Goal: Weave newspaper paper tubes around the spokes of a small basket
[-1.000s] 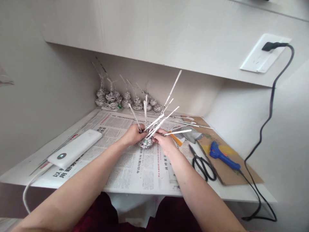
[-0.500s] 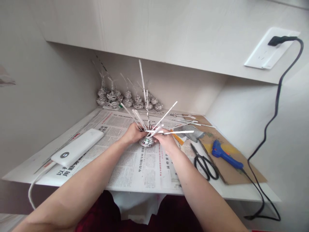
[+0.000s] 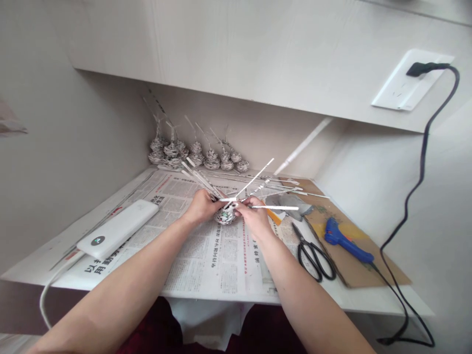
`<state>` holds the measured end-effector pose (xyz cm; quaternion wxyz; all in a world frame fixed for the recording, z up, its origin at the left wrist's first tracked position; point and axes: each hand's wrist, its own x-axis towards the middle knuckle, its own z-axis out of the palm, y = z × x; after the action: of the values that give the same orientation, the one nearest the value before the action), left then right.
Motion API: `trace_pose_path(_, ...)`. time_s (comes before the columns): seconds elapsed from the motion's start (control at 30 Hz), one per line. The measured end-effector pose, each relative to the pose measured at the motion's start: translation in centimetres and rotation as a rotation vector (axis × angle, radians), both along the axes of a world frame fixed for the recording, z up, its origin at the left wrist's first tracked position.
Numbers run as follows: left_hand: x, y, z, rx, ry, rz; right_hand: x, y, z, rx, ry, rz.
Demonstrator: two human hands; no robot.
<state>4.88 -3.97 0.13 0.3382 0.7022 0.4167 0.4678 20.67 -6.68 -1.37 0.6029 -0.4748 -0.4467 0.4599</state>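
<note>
1. Newspaper [image 3: 191, 268], near corner by the power bank [image 3: 129, 221]: large black characters, including "以", "用" and "勤", partly covered.
2. Same newspaper, beyond the power bank: "生活"; the red lines and small columns are too fine to read.
3. Power bank's round display [image 3: 98, 240]: a lit mark, illegible.
4. Woven paper ball [image 3: 224, 217]: printed specks, unreadable.

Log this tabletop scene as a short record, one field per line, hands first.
Left hand: grips a round, grey-and-white woven paper piece
Right hand: fingers at that piece's right side; exact pinch unclear
Strips: thin white rolled-paper strips fan out from its top
Back: row of grey gourd-shaped woven paper pieces
Table left: white oblong device, white cable
Table right: black-handled metal scissors; blue plastic glue gun on flat brown cardboard
Covering: printed newspaper
Wall: black plug in white rectangular socket plate
</note>
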Motion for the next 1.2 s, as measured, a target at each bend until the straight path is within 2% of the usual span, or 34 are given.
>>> trace_pose_path(0.1,0.0,0.0,-0.2,0.018,0.028,0.049,-0.2,-0.1,0.3,0.0,0.01,-0.084)
trace_pose_path(0.2,0.0,0.0,-0.5,0.117,0.121,0.09,-0.1,-0.2,0.5,-0.048,0.006,-0.115)
trace_pose_path(0.4,0.2,0.2,-1.0,0.327,0.174,0.136,0.0,-0.3,0.5,-0.193,0.013,-0.072)
trace_pose_path(0.53,0.2,0.2,-1.0,0.371,0.239,0.113,-0.3,-0.4,0.6,-0.148,0.069,-0.033)
trace_pose_path(0.63,0.3,-0.1,-0.9,0.343,0.347,0.113,-0.4,-0.4,0.4,-0.062,0.035,-0.058)
trace_pose_path(0.77,0.5,-0.6,-0.7,0.348,0.462,0.138,-0.2,-0.3,-0.1,0.083,-0.198,-0.073)
trace_pose_path(0.9,1.0,-1.1,-0.3,0.28,0.519,0.203,0.0,0.0,-0.6,0.124,-0.328,-0.117)
trace_pose_path(1.0,1.2,-1.2,-0.1,0.165,0.461,0.222,-0.1,0.3,-0.9,0.124,-0.297,-0.116)
trace_pose_path(1.2,0.8,-0.6,-0.1,-0.021,0.242,0.147,-0.3,0.4,-1.0,0.188,-0.201,-0.081)
